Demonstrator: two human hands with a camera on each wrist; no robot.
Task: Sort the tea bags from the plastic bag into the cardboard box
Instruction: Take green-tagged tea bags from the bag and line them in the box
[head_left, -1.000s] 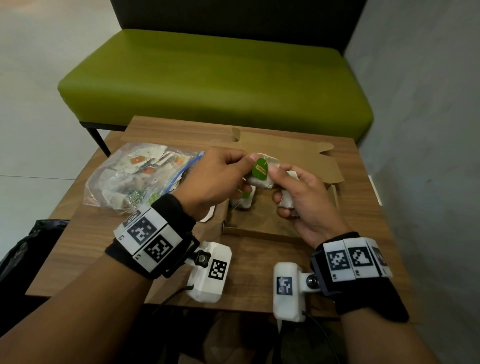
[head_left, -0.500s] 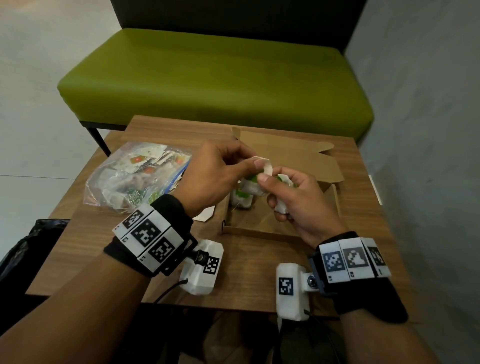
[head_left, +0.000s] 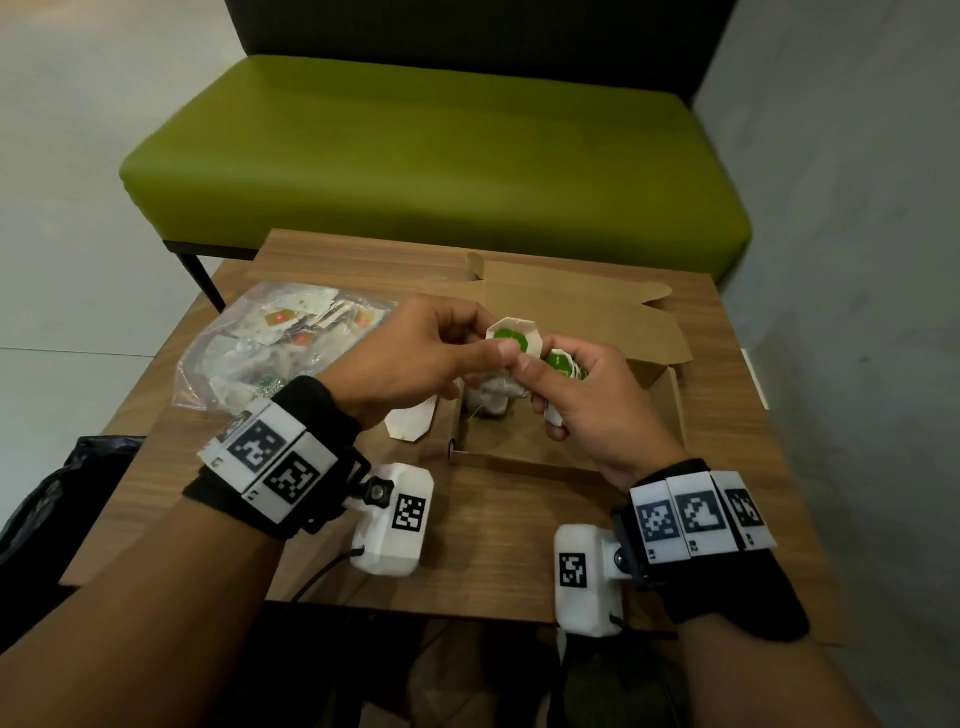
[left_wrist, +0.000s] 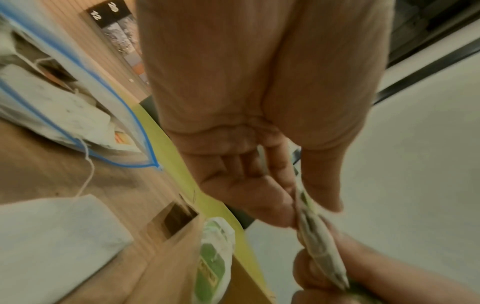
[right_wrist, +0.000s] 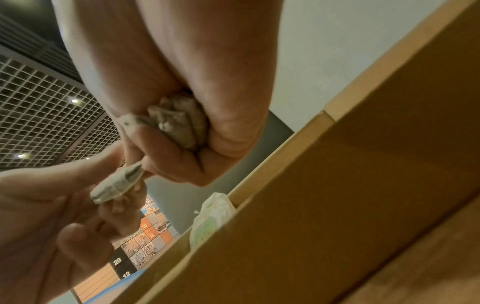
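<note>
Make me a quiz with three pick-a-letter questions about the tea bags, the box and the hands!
1. Where is the plastic bag?
A. To the left of the cardboard box
B. Inside the box
C. On the green bench

2. What colour is the label on the tea bag pinched between the two hands?
A. Red
B. Green
C. Blue

3. How is the box right now?
A. Taped shut
B. Flattened
C. Open, its lid folded back

Answers:
1 A: the bag lies on the wooden table on the left side of the box.
2 B: the left hand and the right hand both pinch a white packet with a green label.
3 C: the lid leans back toward the bench and tea bags show inside.
</note>
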